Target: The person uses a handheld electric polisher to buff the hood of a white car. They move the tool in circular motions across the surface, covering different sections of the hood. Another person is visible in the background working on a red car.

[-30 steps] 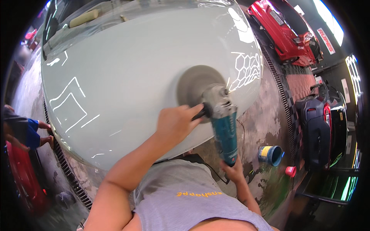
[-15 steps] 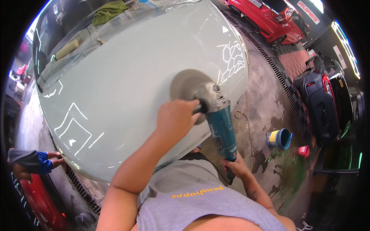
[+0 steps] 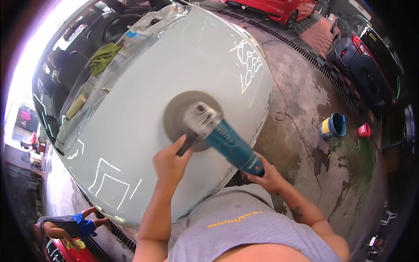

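A teal and silver rotary polisher (image 3: 227,144) lies across the pale grey car hood (image 3: 131,109). Its round pad (image 3: 174,118) rests against the paint and is blurred, as if spinning. My left hand (image 3: 170,159) is closed round the black side handle (image 3: 187,144) near the head. At the rear end of the body, over the hood's near edge, my right hand (image 3: 266,174) grips the polisher. Part of the pad is hidden under the silver head.
A green cloth (image 3: 104,58) and a tan roll (image 3: 76,107) lie on the masked windshield base. At right stand a blue bucket (image 3: 333,126) and a small red pail (image 3: 364,129). A cord (image 3: 297,126) runs over the wet floor. Another person (image 3: 70,225) bends over a red car at lower left.
The polisher has moved left and a little nearer across the hood, and its body now slants more. Both hands moved with it, still holding on. My view has shifted too.
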Action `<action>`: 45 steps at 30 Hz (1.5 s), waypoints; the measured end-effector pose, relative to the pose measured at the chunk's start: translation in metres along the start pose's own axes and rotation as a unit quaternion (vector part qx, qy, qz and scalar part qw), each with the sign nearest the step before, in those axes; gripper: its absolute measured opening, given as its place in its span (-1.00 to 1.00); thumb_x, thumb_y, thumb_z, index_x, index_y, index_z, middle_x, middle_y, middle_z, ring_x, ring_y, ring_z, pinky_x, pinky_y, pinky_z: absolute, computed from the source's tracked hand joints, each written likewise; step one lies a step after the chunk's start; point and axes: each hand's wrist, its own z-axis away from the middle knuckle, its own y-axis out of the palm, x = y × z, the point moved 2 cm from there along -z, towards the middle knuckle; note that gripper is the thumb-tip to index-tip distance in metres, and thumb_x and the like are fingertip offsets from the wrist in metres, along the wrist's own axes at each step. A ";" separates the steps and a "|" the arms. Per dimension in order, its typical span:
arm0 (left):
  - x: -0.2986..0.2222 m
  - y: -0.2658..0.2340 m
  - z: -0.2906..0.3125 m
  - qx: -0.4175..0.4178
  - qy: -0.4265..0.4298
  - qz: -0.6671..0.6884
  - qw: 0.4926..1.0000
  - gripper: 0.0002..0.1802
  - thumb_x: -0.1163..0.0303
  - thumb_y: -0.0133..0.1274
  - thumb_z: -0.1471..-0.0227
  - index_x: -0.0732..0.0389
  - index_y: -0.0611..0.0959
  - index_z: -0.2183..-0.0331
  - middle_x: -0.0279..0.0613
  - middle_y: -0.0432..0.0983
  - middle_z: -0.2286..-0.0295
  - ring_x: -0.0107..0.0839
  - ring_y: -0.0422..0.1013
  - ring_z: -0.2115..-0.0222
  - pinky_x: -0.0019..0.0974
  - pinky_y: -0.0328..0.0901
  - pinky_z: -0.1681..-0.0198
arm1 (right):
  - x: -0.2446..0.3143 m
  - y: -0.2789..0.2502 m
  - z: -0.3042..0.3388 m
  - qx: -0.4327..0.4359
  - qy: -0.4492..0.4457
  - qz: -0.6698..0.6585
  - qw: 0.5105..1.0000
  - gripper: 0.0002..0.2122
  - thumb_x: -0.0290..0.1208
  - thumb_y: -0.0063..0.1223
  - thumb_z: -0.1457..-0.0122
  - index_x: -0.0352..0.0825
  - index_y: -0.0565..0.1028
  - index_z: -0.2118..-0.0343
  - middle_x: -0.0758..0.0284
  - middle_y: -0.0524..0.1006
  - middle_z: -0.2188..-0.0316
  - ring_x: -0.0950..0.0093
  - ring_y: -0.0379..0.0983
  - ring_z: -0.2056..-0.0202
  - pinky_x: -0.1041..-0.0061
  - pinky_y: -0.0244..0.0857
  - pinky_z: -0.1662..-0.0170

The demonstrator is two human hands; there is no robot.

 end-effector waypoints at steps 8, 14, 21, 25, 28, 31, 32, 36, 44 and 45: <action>-0.088 0.062 -0.190 0.112 0.087 -0.040 0.989 -0.55 0.01 0.39 0.03 -0.13 0.84 0.06 -0.19 0.74 0.25 -0.11 0.64 0.22 -0.10 0.50 0.12 | 0.019 -0.100 -0.070 -0.044 0.103 -0.173 0.979 -0.52 -0.23 0.14 -0.44 -0.20 0.23 -0.30 0.35 0.52 0.43 0.60 0.43 0.58 0.49 0.31 0.57; -0.120 0.038 -0.184 0.165 0.088 -0.087 0.978 -0.59 0.05 0.38 -0.01 -0.06 0.85 0.09 -0.14 0.75 0.24 -0.11 0.65 0.20 -0.10 0.51 0.09 | 0.025 -0.108 -0.051 0.028 0.136 -0.228 0.964 -0.60 -0.18 0.19 -0.41 -0.20 0.27 -0.13 0.32 0.49 0.47 0.53 0.46 0.57 0.46 0.38 0.53; -0.064 0.017 -0.063 0.129 0.036 -0.018 0.991 -0.57 0.11 0.38 0.00 -0.07 0.82 0.04 -0.13 0.73 0.37 -0.07 0.64 0.34 -0.09 0.48 0.21 | -0.022 -0.032 0.008 0.043 0.140 -0.215 0.966 -0.39 -0.39 0.32 -0.30 -0.17 0.20 -0.30 0.34 0.50 0.42 0.57 0.48 0.51 0.51 0.40 0.52; -0.022 -0.020 0.018 0.113 0.009 -0.047 0.992 -0.57 0.16 0.41 -0.02 -0.04 0.82 0.03 -0.17 0.71 0.43 -0.14 0.63 0.40 -0.14 0.46 0.33 | -0.032 0.031 0.037 0.010 0.005 -0.078 0.997 -0.35 -0.41 0.39 -0.22 -0.27 0.26 -0.31 0.35 0.59 0.29 0.57 0.55 0.30 0.50 0.49 0.19; 0.010 -0.031 0.067 0.062 0.024 -0.009 0.998 -0.56 0.19 0.42 -0.02 -0.02 0.80 0.01 -0.18 0.69 0.46 -0.18 0.62 0.44 -0.15 0.44 0.41 | -0.023 0.063 0.052 -0.012 -0.018 -0.040 0.999 -0.36 -0.43 0.43 -0.17 -0.33 0.32 -0.27 0.38 0.61 0.23 0.59 0.55 0.18 0.50 0.43 0.00; 0.016 -0.020 0.086 0.061 0.054 0.023 0.996 -0.55 0.19 0.38 -0.07 -0.01 0.77 -0.02 -0.19 0.69 0.42 -0.17 0.62 0.44 -0.14 0.44 0.42 | -0.017 0.073 0.063 -0.045 0.046 -0.035 0.997 -0.42 -0.42 0.44 -0.14 -0.34 0.39 -0.19 0.37 0.61 0.25 0.58 0.56 0.23 0.48 0.45 0.05; 0.012 -0.012 0.079 0.069 0.067 0.032 0.995 -0.56 0.19 0.36 -0.09 -0.02 0.76 -0.03 -0.20 0.69 0.41 -0.16 0.62 0.44 -0.13 0.44 0.42 | -0.017 0.070 0.065 -0.063 0.062 -0.028 0.996 -0.44 -0.41 0.44 -0.14 -0.34 0.41 -0.16 0.37 0.61 0.27 0.57 0.56 0.27 0.48 0.47 0.11; -0.036 0.049 0.008 0.141 0.145 0.019 0.979 -0.79 0.29 0.25 -0.14 0.05 0.78 0.16 -0.13 0.72 0.37 -0.12 0.67 0.36 -0.08 0.51 0.36 | -0.066 0.022 0.052 -0.151 0.180 -0.045 0.971 -0.66 -0.31 0.40 -0.22 -0.30 0.46 0.10 0.34 0.56 0.46 0.51 0.52 0.49 0.42 0.45 0.41; -0.100 0.117 -0.090 0.057 0.220 0.084 0.970 -0.91 0.45 0.20 0.04 0.15 0.79 0.44 -0.07 0.73 0.39 -0.11 0.70 0.28 -0.07 0.54 0.25 | -0.084 -0.080 0.006 -0.140 0.242 -0.106 0.954 -0.64 -0.06 0.37 -0.27 -0.23 0.45 0.29 0.34 0.51 0.56 0.41 0.50 0.58 0.37 0.41 0.52; -0.098 0.113 -0.076 0.049 0.218 0.095 0.970 -0.91 0.46 0.20 0.04 0.16 0.79 0.44 -0.07 0.73 0.38 -0.10 0.70 0.28 -0.06 0.54 0.25 | -0.089 -0.073 0.012 -0.141 0.239 -0.123 0.953 -0.65 -0.09 0.39 -0.26 -0.24 0.46 0.30 0.32 0.52 0.55 0.40 0.49 0.58 0.36 0.41 0.50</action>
